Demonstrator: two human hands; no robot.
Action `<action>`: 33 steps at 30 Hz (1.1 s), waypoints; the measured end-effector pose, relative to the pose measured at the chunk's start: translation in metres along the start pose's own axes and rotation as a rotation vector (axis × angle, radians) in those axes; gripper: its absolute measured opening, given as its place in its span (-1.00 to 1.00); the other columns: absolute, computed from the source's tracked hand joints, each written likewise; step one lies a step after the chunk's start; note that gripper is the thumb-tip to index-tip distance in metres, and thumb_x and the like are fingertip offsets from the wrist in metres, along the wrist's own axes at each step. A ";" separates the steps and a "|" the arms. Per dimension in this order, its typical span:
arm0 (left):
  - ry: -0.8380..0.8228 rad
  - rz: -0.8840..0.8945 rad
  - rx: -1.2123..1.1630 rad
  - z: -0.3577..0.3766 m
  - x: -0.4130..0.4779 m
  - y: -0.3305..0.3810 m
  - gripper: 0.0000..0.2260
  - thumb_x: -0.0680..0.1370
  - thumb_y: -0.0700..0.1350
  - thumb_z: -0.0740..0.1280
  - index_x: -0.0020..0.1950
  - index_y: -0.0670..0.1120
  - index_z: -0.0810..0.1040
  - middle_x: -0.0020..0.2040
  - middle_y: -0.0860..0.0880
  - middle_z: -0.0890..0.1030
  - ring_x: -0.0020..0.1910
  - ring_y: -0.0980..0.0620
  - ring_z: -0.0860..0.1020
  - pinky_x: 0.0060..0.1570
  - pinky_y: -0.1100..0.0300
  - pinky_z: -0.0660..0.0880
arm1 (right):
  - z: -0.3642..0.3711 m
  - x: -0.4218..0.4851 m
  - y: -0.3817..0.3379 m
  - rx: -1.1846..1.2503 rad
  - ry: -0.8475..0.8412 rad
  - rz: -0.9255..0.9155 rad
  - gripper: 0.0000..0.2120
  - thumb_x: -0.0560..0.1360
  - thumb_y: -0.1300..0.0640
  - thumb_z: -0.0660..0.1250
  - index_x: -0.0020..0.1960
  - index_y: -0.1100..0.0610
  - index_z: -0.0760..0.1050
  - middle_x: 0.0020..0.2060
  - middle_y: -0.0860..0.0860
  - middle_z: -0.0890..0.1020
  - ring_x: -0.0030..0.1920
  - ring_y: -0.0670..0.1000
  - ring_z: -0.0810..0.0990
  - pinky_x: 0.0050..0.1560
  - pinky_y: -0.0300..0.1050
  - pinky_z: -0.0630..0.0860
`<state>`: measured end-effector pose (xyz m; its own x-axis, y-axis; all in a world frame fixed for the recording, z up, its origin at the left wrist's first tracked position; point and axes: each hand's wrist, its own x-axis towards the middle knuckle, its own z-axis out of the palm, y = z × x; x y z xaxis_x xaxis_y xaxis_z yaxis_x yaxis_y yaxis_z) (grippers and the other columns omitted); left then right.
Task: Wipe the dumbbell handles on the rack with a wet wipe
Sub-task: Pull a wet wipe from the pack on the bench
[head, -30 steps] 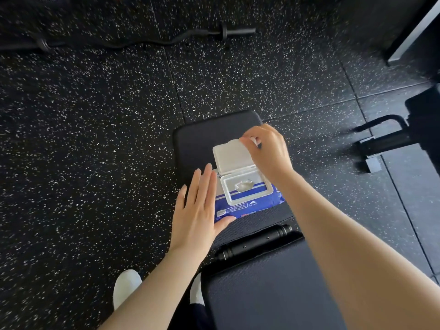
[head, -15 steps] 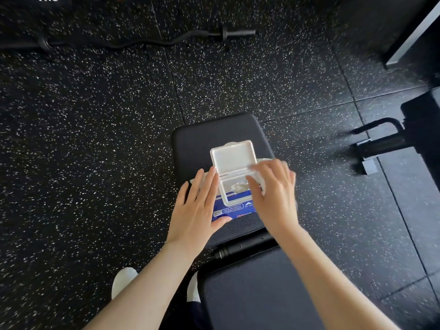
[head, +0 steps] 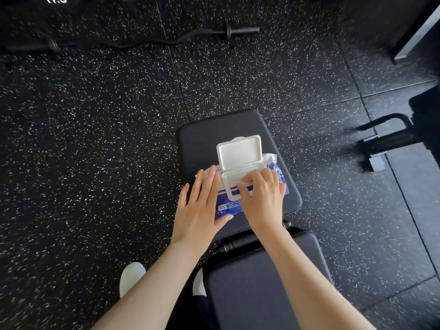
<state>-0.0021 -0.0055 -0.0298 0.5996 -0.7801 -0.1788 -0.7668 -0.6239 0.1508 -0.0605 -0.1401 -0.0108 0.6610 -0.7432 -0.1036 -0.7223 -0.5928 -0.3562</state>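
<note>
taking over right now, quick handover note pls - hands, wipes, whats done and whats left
Left hand rests flat on the wipe pack, which lies on the bench pad.
Right hand has its fingers curled at the pack's opening; whether they pinch a wipe is hidden.
Done: lid stands open.
Left: pull out a wipe, go to the rack (not in view), wipe the dumbbell handles.

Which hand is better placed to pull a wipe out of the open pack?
Right. The right hand has fingers at the opening below the raised lid; the left hand lies flat on the wipe pack.
</note>
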 end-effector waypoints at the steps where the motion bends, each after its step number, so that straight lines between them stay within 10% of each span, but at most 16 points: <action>1: -0.007 -0.002 -0.009 0.000 0.000 0.000 -0.13 0.46 0.32 0.28 0.57 -0.18 0.10 0.58 -0.08 0.13 0.52 -0.09 0.19 0.38 -0.07 0.29 | 0.001 0.002 0.000 -0.023 -0.011 -0.012 -0.94 0.46 0.16 0.36 -0.14 0.15 0.53 -0.11 0.03 0.53 -0.03 0.10 0.45 -0.05 -0.05 0.20; 16: -0.066 0.030 -0.081 -0.004 0.004 -0.006 -0.12 0.42 0.34 0.27 0.55 -0.18 0.17 0.56 -0.08 0.17 0.49 -0.12 0.25 0.32 -0.10 0.37 | -0.047 0.000 -0.003 0.583 0.074 0.122 -0.88 0.53 0.21 0.27 -0.13 0.02 0.44 -0.17 -0.17 0.54 -0.07 -0.02 0.47 -0.07 -0.16 0.37; 21: -0.124 -0.004 -0.300 -0.023 0.009 -0.004 -0.14 0.49 0.41 -0.01 0.59 -0.13 -0.09 0.60 -0.03 -0.06 0.56 0.01 0.02 0.45 0.03 0.09 | -0.074 0.000 0.006 0.894 0.056 0.271 -0.88 0.55 0.21 0.27 -0.14 0.03 0.48 -0.11 -0.17 0.61 -0.07 -0.13 0.58 -0.04 -0.23 0.48; 27: -0.125 -0.217 -0.919 -0.069 0.060 0.011 0.08 0.37 0.02 0.54 0.58 -0.06 -0.21 0.50 0.03 0.24 0.47 0.05 0.22 0.46 0.02 0.12 | -0.098 -0.009 0.031 0.924 0.159 0.383 -0.87 0.53 0.22 0.29 -0.17 0.06 0.45 -0.32 -0.10 0.52 -0.33 -0.18 0.44 -0.27 -0.33 0.38; 33: 0.050 -0.017 -0.736 -0.060 0.049 0.025 -0.40 0.48 -0.07 0.45 0.48 -0.01 0.34 0.14 0.05 0.47 0.14 -0.03 0.49 0.22 0.13 0.29 | -0.110 -0.009 0.056 0.724 0.281 0.415 -0.94 0.52 0.19 0.29 -0.12 0.08 0.44 -0.26 -0.08 0.52 -0.27 -0.10 0.45 -0.13 -0.11 0.43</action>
<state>0.0218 -0.0618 0.0233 0.6330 -0.7604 -0.1452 -0.4156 -0.4920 0.7650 -0.1294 -0.2004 0.0728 0.2306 -0.9603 -0.1571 -0.5235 0.0137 -0.8519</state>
